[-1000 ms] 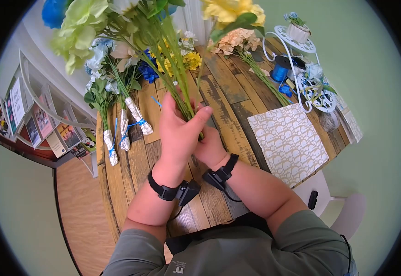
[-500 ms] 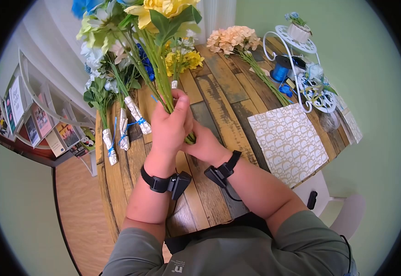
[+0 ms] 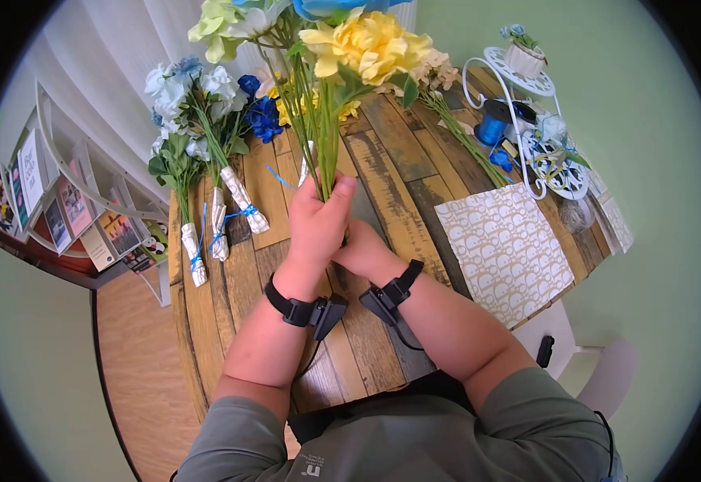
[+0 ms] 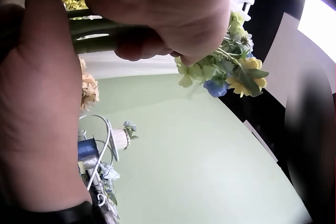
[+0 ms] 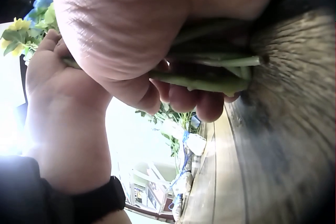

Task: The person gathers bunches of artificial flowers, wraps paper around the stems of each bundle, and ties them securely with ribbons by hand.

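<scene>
Upright over the table, a bouquet of green stems carries a yellow flower, with blue, white and pale green blooms at the top. My left hand grips the stems, its thumb along them. Lower down, the right hand is curled round their bottom part, partly behind the left. The right wrist view shows the right hand around the stems, whose cut ends stick out near the wood, and the left hand farther up. In the left wrist view the left hand hides most of the stems.
Wrapped bouquets tied with blue ribbon lie on the left of the wooden table. Patterned paper lies at the right, below peach flowers with long stems. A white metal stand and blue ribbon spool are at the right edge.
Since half a second ago the bouquet's blooms have swung right and lower in the head view, after an earlier swing left. My left hand has shifted slightly right; both hands kept their grip.
</scene>
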Tool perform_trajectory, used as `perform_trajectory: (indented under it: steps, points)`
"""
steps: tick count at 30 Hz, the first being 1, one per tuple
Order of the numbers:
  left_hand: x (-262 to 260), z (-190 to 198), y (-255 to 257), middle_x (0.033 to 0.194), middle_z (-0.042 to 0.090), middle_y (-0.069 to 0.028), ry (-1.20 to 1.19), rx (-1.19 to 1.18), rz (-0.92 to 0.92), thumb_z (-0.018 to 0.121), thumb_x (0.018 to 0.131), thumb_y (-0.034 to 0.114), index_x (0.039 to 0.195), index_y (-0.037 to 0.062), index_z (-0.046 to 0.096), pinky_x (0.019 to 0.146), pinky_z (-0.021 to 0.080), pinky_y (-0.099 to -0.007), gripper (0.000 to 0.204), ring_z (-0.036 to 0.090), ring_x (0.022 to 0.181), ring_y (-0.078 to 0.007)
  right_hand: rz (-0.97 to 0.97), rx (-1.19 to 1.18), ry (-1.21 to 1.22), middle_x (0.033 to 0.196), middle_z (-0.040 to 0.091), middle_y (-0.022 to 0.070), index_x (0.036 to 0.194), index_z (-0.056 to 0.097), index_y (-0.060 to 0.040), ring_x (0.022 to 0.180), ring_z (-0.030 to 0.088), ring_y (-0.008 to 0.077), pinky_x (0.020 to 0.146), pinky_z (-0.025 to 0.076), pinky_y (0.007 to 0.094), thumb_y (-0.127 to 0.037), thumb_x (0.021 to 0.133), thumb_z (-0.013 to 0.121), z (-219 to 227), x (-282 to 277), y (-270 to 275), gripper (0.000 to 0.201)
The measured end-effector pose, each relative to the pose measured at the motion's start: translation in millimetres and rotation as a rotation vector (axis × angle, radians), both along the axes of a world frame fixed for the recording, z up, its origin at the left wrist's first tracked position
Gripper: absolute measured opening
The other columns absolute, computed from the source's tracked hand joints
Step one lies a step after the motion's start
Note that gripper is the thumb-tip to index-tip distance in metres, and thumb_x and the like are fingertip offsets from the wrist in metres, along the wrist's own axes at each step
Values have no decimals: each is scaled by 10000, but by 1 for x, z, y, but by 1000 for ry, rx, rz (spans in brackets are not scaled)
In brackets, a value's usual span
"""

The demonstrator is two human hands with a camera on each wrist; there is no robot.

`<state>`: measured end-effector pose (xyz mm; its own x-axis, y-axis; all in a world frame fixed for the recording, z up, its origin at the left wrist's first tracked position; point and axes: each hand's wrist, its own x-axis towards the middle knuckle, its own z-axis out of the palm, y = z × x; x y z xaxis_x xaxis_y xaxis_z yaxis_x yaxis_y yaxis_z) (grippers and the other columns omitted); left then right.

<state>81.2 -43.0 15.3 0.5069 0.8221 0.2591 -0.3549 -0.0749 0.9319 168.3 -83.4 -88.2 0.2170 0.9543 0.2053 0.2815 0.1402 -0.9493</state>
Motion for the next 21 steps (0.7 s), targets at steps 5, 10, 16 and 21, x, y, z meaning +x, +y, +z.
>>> perform_trajectory:
  steps: [5, 10, 16, 21]
  points:
    - [1, -3, 0, 647, 497, 10, 144, 106, 49, 602, 1017, 161, 1008, 38, 555, 442, 387, -255, 131, 438, 469, -78, 111, 75, 139, 969, 732, 134, 1060, 672, -20, 948, 697, 254, 822, 523, 356, -109, 794, 743, 13, 3, -6, 289]
    - [3, -10, 3, 643, 497, 14, 91, 161, -32, 626, 1005, 164, 990, 25, 567, 445, 385, -250, 151, 448, 472, -75, 183, 64, 232, 1071, 714, 105, 1202, 619, -36, 1031, 669, 204, 867, 514, 334, -88, 792, 759, 17, 6, -8, 437]
    - [4, -11, 4, 651, 486, 23, 88, 149, -129, 652, 992, 177, 972, 31, 564, 453, 373, -241, 172, 429, 479, -70, 201, 122, 233, 1116, 699, 68, 1243, 593, -52, 1052, 649, 165, 875, 514, 319, -89, 809, 765, 21, 6, -3, 468]
    - [3, -7, 2, 659, 493, 16, 100, 119, -147, 639, 998, 184, 946, 44, 553, 483, 395, -246, 172, 445, 503, -76, 174, 151, 212, 1116, 700, 74, 1218, 606, -55, 1056, 651, 170, 881, 513, 319, -113, 810, 776, 23, 2, -5, 446]
